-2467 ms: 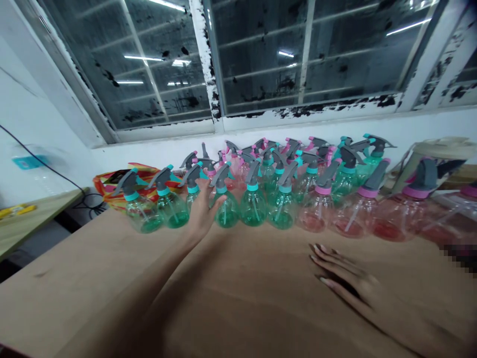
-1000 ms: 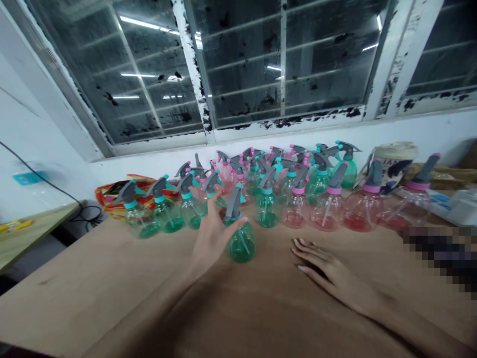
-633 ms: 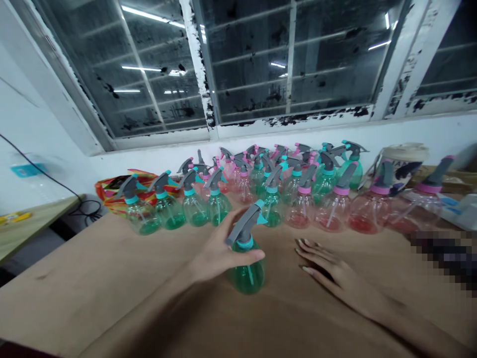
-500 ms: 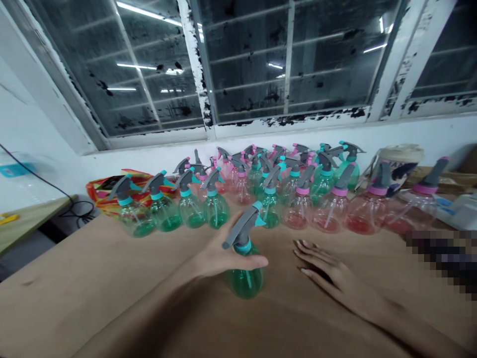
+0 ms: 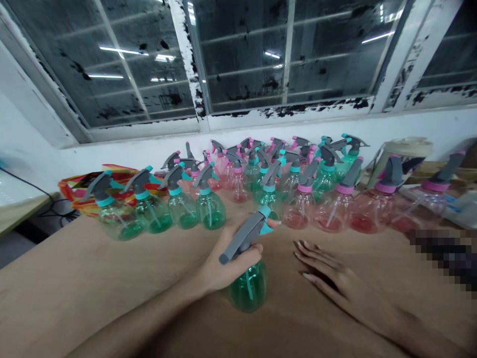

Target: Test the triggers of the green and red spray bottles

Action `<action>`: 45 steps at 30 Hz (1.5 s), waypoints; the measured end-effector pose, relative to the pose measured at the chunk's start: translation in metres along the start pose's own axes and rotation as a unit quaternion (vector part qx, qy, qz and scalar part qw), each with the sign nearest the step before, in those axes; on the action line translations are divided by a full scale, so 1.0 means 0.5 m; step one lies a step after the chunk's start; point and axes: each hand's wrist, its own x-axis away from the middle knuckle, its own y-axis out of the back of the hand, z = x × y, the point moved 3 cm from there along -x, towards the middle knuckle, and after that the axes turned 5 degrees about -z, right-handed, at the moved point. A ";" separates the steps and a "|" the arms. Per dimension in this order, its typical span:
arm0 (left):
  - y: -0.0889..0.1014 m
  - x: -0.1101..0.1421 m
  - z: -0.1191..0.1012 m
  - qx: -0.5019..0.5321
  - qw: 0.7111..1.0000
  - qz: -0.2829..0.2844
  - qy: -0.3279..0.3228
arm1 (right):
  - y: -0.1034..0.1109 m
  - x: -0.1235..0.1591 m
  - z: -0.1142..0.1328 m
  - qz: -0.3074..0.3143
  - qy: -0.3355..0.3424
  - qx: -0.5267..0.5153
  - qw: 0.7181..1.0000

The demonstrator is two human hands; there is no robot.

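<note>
Around the neck of a green spray bottle (image 5: 248,293), the fingers of the left hand (image 5: 225,266) are curled; near it, the right hand (image 5: 345,283) is laid on the tabletop (image 5: 82,278), fingers slightly spread. Beyond both, other spray bottles (image 5: 211,209) are lined up.

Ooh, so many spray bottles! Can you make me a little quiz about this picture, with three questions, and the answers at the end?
1. Pick one: who is gripping the green spray bottle nearest the camera?
A) the right hand
B) the left hand
C) both hands together

2. True or false: the right hand rests on the table with its fingers spread, gripping no bottle.

3. Fill in the blank: in the front row, the red-tinted bottles have collars coloured ____.

Key:
1. B, the left hand, around the bottle's neck.
2. True.
3. Pink.
</note>
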 end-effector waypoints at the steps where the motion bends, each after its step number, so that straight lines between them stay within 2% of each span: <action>1: 0.000 0.000 0.000 -0.009 1.000 0.000 -0.004 | -0.001 0.000 -0.001 0.002 0.001 0.002 1.000; 6: -0.001 -0.006 -0.002 -0.056 0.997 -0.027 -0.044 | -0.009 0.003 -0.009 0.002 0.007 0.014 1.000; 11: -0.001 -0.010 0.002 -0.052 0.996 -0.030 -0.066 | -0.013 0.007 -0.013 -0.005 0.013 0.007 1.000; 16: 0.000 -0.008 0.004 -0.074 0.995 -0.017 -0.059 | -0.008 0.009 -0.006 -0.008 0.011 0.008 1.000; 22: -0.005 -0.012 -0.004 -0.027 0.999 -0.015 -0.039 | -0.006 0.010 -0.008 -0.012 0.011 -0.007 1.000; 26: -0.009 -0.012 0.001 -0.032 0.999 -0.013 -0.023 | -0.004 0.010 -0.011 -0.002 0.015 -0.003 1.000; 31: -0.009 -0.007 0.010 -0.041 0.999 -0.011 -0.007 | 0.011 0.007 -0.006 -0.016 -0.009 -0.020 1.000; 38: -0.009 -0.001 0.013 -0.026 0.999 -0.011 -0.033 | 0.018 0.007 -0.004 -0.008 -0.045 -0.028 0.999; 45: -0.011 -0.003 0.011 0.029 0.999 0.003 -0.022 | 0.012 0.012 -0.007 -0.038 0.013 0.024 0.999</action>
